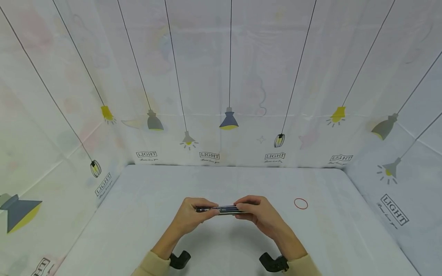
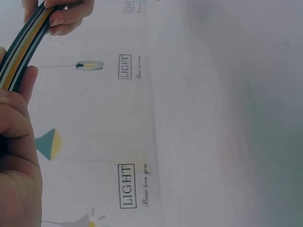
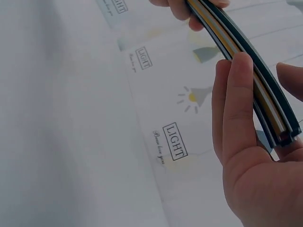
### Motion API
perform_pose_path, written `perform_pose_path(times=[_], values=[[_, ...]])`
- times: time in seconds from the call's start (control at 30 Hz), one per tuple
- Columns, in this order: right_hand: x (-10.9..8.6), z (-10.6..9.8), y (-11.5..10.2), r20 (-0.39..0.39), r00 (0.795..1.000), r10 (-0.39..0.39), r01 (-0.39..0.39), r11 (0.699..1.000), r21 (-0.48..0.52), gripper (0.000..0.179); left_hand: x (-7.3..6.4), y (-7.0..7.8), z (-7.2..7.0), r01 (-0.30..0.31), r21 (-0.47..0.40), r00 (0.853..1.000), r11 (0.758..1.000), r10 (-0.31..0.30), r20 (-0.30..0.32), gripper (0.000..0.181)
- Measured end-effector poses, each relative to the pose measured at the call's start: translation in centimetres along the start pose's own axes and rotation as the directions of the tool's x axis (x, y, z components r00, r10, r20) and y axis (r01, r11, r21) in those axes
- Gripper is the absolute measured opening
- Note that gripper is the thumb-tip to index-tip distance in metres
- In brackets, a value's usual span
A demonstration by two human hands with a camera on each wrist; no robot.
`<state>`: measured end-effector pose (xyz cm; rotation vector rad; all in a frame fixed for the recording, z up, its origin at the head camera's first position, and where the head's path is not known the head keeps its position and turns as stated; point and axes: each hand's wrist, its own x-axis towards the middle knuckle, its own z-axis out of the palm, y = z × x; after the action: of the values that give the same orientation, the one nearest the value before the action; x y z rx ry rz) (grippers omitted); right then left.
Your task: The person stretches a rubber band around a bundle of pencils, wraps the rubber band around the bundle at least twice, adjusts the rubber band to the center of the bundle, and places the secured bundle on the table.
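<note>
A bundle of several slim pens (image 1: 228, 209) is held level above the table between the two hands. In dark, silvery and yellow stripes, the bundle (image 3: 265, 80) looks bowed in the right wrist view. My left hand (image 1: 193, 215) grips its left end between thumb and fingers. Toward the other end, my right hand (image 1: 260, 214) pinches it, the thumb on the near side. The right wrist view shows two long fingers of the right hand (image 3: 255, 175) along the pens. A thin red ring, like a rubber band (image 1: 300, 203), lies on the table right of the right hand.
The white-covered table (image 1: 138, 230) stretches out below the hands. Behind it and at both sides hang white sheets (image 1: 207, 76) printed with lamps and the word LIGHT. A black wrist camera (image 1: 180, 260) sits on the left wrist, another black camera (image 1: 274, 263) on the right.
</note>
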<state>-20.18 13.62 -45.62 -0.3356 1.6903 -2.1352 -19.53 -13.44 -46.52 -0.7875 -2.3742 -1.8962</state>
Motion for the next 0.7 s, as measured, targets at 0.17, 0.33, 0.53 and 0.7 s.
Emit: perform_pose_path(times=[0.17,0.33,0.53,0.7], values=[[-0.1,-1.1,-0.5,-0.056,0.998,-0.019,0.016,0.998,-0.054,0.027,-0.1,0.0,-0.3,0.022,0.006,0.999,1.000,-0.022,-0.025,0.022],[-0.4,-2.3,-1.2,-0.085,0.996,-0.037,0.025,0.990,-0.137,0.036,-0.1,-0.1,-0.5,0.022,0.002,0.999,1.000,-0.022,-0.034,0.020],[-1.3,-4.1,-1.7,-0.131,0.991,-0.031,0.004,0.980,-0.197,0.038,-0.2,-0.2,-0.6,0.021,-0.015,0.999,1.000,-0.021,-0.035,0.021],[-2.0,-5.8,-1.9,-0.162,0.986,-0.032,-0.012,0.965,-0.263,0.036,-0.4,-0.1,-0.7,0.030,-0.018,0.998,0.999,-0.031,-0.047,0.017]])
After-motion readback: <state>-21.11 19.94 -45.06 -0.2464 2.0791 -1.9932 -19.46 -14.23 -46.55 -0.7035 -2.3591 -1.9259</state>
